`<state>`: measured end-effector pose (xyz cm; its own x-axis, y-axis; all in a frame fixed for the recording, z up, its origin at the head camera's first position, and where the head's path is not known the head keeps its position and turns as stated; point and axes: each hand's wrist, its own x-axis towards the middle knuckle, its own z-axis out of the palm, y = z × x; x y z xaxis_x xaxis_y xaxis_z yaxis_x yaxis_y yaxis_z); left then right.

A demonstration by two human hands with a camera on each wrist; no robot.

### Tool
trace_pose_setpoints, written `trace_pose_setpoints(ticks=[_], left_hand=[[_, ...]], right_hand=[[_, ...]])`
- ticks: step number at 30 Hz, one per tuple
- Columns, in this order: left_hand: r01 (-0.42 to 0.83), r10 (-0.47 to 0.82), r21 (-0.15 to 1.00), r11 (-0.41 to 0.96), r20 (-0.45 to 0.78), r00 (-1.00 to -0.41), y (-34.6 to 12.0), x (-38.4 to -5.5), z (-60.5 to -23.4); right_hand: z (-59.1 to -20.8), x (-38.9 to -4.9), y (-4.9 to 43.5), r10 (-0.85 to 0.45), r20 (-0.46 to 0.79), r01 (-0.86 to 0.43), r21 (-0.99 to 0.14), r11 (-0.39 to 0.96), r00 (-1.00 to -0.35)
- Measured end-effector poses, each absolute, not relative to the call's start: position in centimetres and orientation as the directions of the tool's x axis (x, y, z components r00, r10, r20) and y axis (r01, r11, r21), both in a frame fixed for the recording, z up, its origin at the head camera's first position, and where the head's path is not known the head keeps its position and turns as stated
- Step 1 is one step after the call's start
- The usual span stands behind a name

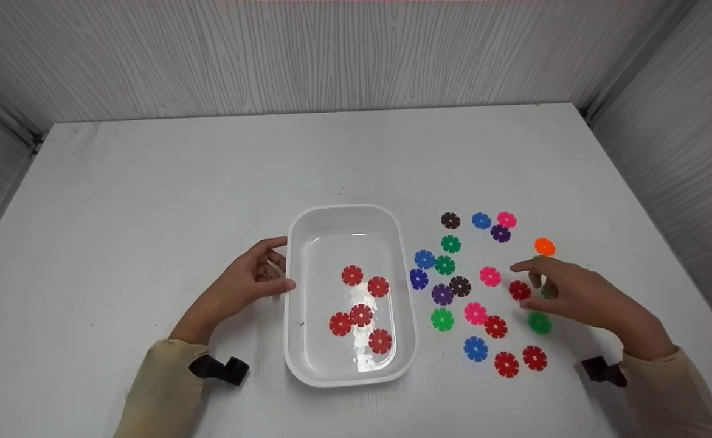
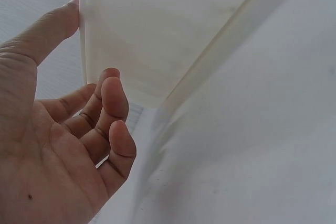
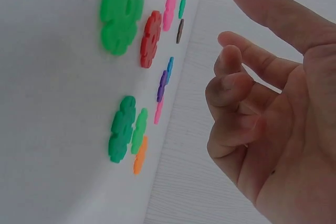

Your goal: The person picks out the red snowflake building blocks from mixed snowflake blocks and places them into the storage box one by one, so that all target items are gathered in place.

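A white rectangular tray [image 1: 351, 383] holds several red flower-shaped plastic discs [image 1: 380, 341]. My left hand [image 1: 243, 283] is at its left side, with the thumb tip on the rim and the other fingers loosely bent beside the outer wall [image 2: 152, 30]. My right hand [image 1: 580, 292] hovers over the loose discs to the right, thumb and forefinger apart with nothing between them. A red disc [image 1: 519, 290] lies just left of the gap between those fingertips. Green discs [image 1: 539, 323] lie beside and partly under this hand.
Scattered discs right of the tray include blue [image 1: 475, 348], pink [image 1: 490, 276], purple [image 1: 442, 294], dark brown [image 1: 450, 220], orange [image 1: 545, 246] and more red ones [image 1: 506, 364]. A wood-grain panel [image 1: 331, 58] stands behind the white table [image 1: 149, 182].
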<state>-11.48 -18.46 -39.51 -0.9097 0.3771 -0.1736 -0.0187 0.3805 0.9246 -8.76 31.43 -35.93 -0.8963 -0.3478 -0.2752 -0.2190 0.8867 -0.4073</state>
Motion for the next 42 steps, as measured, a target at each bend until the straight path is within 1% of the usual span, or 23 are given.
trace_pose_setpoints(ticks=[9, 15, 25, 36, 42], left_hand=[[-0.020, 0.377, 0.922, 0.386, -0.177, -0.909, -18.3, -11.6, -39.4], [-0.007, 0.394, 0.934, 0.358, -0.158, -0.906, -18.4, -11.4, -39.6], [-0.005, 0.387, 0.932, 0.362, -0.156, -0.909, -18.4, -11.4, -39.7], [-0.014, 0.375, 0.925, 0.379, -0.167, -0.912, -18.5, -11.4, -39.7], [-0.018, 0.378, 0.926, 0.376, -0.171, -0.910, -18.5, -11.4, -39.7]], right_hand=[[-36.5, -9.1, 32.4, -0.308, -0.308, -0.207, -0.319, 0.925, -0.900], [-37.5, -9.4, 32.7, -0.332, -0.304, -0.269, -0.232, 0.935, -0.893], [-37.5, -9.3, 32.1, -0.358, -0.277, -0.324, -0.164, 0.932, -0.891], [-37.3, -9.6, 31.2, -0.352, -0.292, -0.313, -0.170, 0.934, -0.889], [-36.6, -9.7, 30.7, -0.372, -0.220, -0.342, -0.161, 0.926, -0.902]])
